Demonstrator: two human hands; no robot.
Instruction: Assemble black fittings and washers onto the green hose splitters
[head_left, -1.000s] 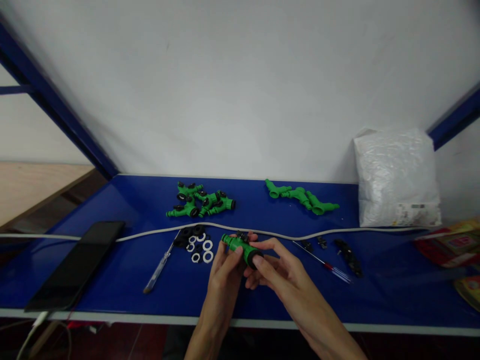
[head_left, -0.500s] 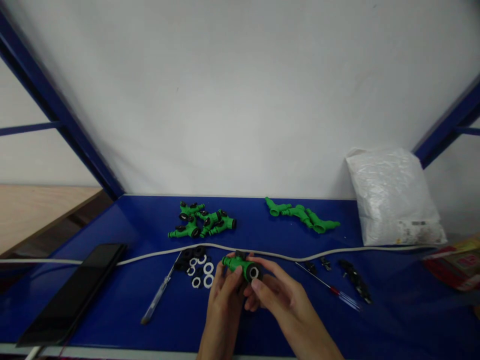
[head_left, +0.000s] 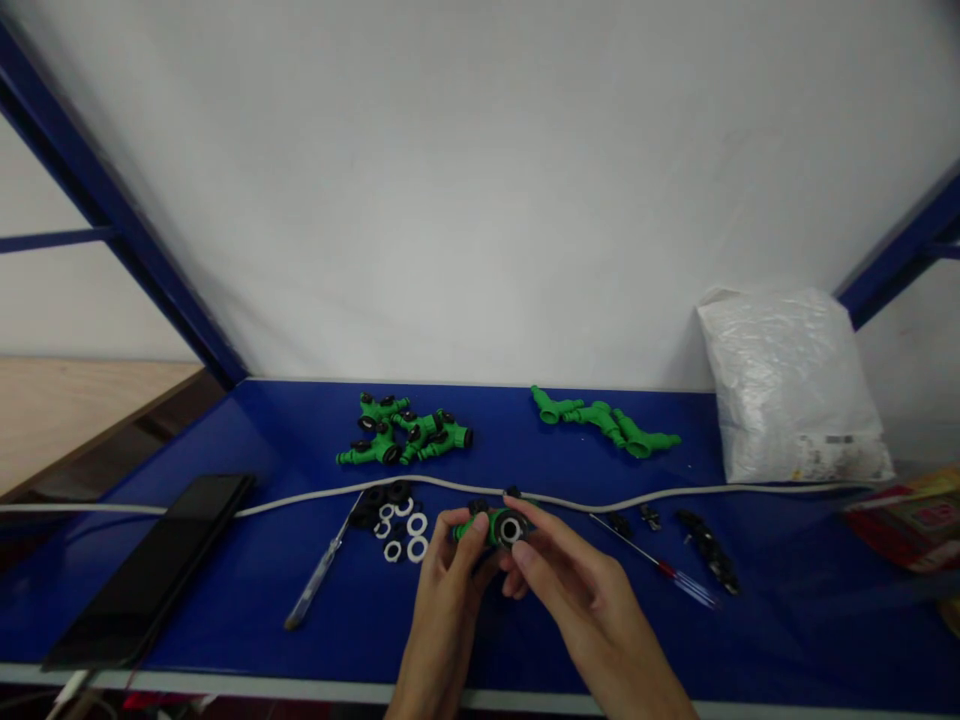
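Note:
My left hand (head_left: 448, 578) and my right hand (head_left: 564, 570) both grip one green plastic hose fitting (head_left: 491, 527) just above the blue bench top (head_left: 225, 590). Its black end with a white ring inside faces me. My right thumb and fingers pinch that black end; my left fingers hold the green body from the left. A small pile of white and black rings (head_left: 394, 520) lies just left of my hands.
A heap of green fittings with black caps (head_left: 405, 435) and a row of bare green fittings (head_left: 607, 420) lie at the back. A grey cable (head_left: 300, 496) crosses the bench. Two screwdrivers (head_left: 319, 575) (head_left: 660, 567), small black parts (head_left: 705, 545), a black phone (head_left: 150, 570) and a white bag (head_left: 791, 385) are around.
The fitting has been turned in my hands, so its black ringed end now faces me more squarely. The view tilted up and then slightly back down.

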